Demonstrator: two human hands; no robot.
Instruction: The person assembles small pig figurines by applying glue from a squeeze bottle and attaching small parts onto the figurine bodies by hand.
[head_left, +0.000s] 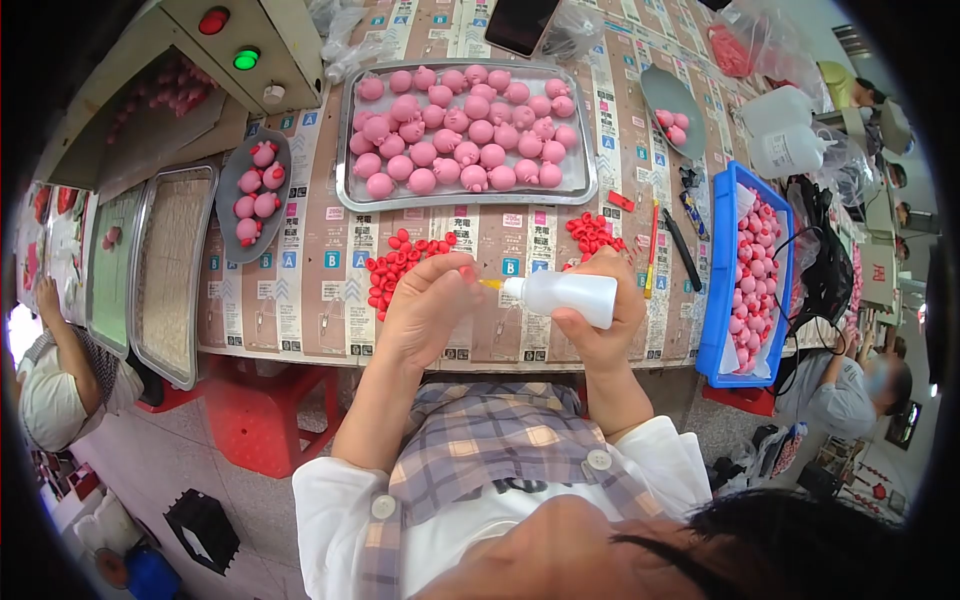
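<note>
My left hand (430, 305) is closed in a pinch on a small red piece (467, 272), mostly covered by the fingers. My right hand (618, 310) wraps round a white squeeze bottle (572, 294), tilted on its side, its thin yellow nozzle (490, 284) pointing left at the pinched fingertips. Whether nozzle and piece touch I cannot tell. Behind the left hand lies a pile of small red pieces (385, 278); a second red pile (592, 234) lies behind the right hand. Beyond them stands a metal tray (345, 190) of round pink balls (440, 130) with small projections.
At left are a grey oval dish (228, 200) of pink-and-red balls, a metal tray (170, 270) and a machine (290, 55). At right are a blue crate (720, 300), a black pen-like tool (682, 250) and a yellow knife (652, 250). Co-workers sit at both sides.
</note>
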